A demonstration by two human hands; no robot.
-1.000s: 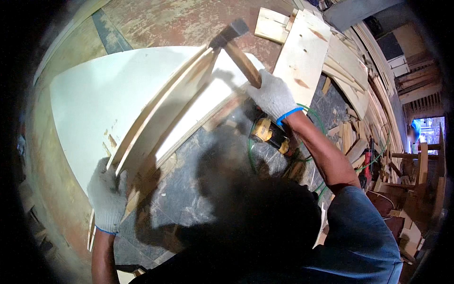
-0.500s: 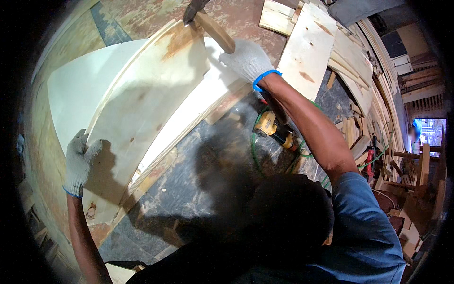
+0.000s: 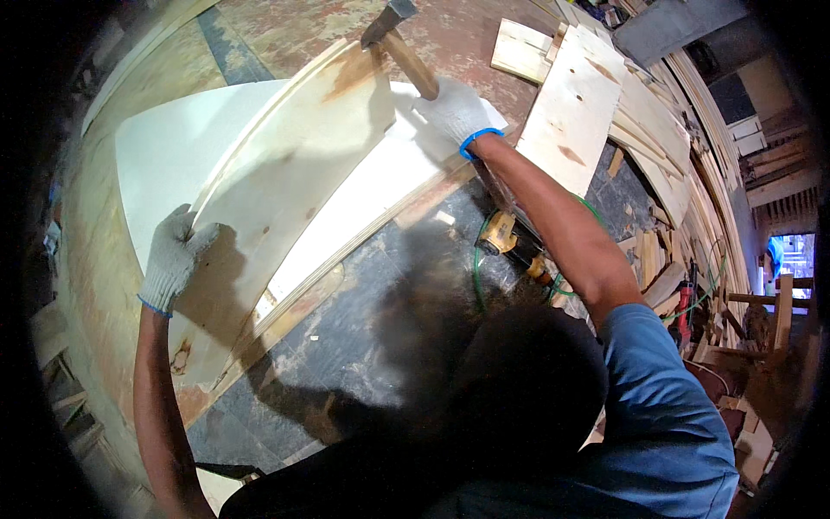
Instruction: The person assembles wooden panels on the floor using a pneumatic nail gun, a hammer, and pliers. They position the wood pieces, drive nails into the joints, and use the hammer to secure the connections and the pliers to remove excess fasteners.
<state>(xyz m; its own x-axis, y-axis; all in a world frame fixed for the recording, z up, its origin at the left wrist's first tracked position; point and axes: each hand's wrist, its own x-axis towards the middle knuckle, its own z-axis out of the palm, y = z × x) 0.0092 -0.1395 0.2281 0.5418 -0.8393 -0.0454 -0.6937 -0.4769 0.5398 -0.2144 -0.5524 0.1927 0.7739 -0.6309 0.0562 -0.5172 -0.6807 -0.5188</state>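
My right hand (image 3: 453, 111), in a white knit glove with a blue cuff, is closed round the wooden handle of a hammer (image 3: 410, 66). The hammer's dark metal head is over the far end of a curved plywood panel (image 3: 268, 203); I cannot tell whether it touches. My left hand (image 3: 173, 257), gloved alike, grips the panel's left edge near its close end, thumb on the face and fingers partly hidden at the edge. Beneath the panel lies a larger white sheet (image 3: 177, 130) with a curved outline, on a worn worktable (image 3: 95, 285).
A yellow and black power tool (image 3: 512, 242) with a green hose lies on the dark floor (image 3: 363, 337) to the right of the worktable. Plywood boards (image 3: 575, 108) are stacked at the far right, with wood offcuts (image 3: 653, 259) beside them. My head's shadow covers part of the floor.
The hammer head has moved slightly right and turned, showing more of its metal. My left hand keeps its hold on the panel. The whole view has shifted a little.
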